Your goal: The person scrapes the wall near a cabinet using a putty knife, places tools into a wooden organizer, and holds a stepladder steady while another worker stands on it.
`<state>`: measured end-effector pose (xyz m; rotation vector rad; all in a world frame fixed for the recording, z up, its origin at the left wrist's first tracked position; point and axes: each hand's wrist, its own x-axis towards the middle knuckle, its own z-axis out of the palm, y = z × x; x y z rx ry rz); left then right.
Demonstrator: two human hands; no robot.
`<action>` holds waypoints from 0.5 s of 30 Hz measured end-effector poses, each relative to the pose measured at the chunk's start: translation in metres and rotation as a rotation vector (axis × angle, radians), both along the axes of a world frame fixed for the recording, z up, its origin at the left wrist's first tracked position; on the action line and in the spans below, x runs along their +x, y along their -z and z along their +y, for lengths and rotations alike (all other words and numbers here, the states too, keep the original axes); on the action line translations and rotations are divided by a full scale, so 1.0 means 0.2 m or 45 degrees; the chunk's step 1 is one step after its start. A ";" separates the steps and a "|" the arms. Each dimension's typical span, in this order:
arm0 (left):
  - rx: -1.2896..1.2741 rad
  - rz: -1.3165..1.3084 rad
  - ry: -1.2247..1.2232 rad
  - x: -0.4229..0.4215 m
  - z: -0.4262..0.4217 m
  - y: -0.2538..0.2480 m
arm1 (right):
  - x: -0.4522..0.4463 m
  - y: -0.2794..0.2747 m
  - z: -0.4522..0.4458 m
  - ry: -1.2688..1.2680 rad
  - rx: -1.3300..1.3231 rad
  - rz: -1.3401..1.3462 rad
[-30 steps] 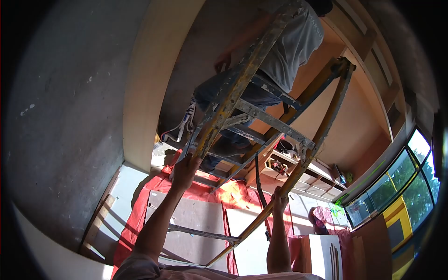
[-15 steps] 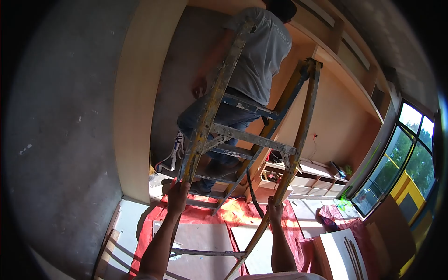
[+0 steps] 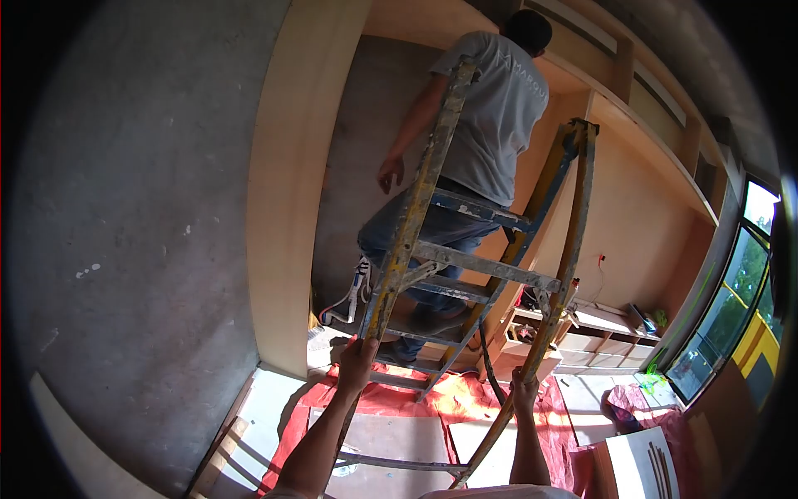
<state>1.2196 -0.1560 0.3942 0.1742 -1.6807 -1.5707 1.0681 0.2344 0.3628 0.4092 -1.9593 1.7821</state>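
Note:
A paint-spattered stepladder [image 3: 486, 268] stands upright before me, its legs spread. My left hand [image 3: 357, 363] is wrapped round its left yellow rail, and my right hand [image 3: 524, 391] grips the right rail a little lower. On the ladder's far side a person [image 3: 490, 125] in a grey shirt and jeans is on the rungs, back towards me. That person's left arm hangs down, with the hand [image 3: 391, 173] beside the ladder. The feet are partly hidden behind the rungs.
A grey wall [image 3: 150, 200] and a wooden panel [image 3: 291, 183] rise at left. Red sheeting [image 3: 465, 397] and boards [image 3: 391, 437] cover floor areas. Low shelves [image 3: 607, 339] holding items stand behind the ladder, near a window [image 3: 723, 308]. A white board [image 3: 640, 466] with thin strips lies at lower right.
The view has tilted up and shifted, so more of the person's head and back shows. Both my hands have stayed on the ladder rails.

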 end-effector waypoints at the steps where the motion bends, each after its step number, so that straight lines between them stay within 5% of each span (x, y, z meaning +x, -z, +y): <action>1: -0.007 0.005 0.000 -0.01 -0.01 0.02 | 0.00 0.01 0.00 0.000 -0.009 0.003; 15: -0.055 -0.085 -0.018 -0.02 -0.02 0.05 | 0.05 -0.04 -0.03 0.056 0.050 0.017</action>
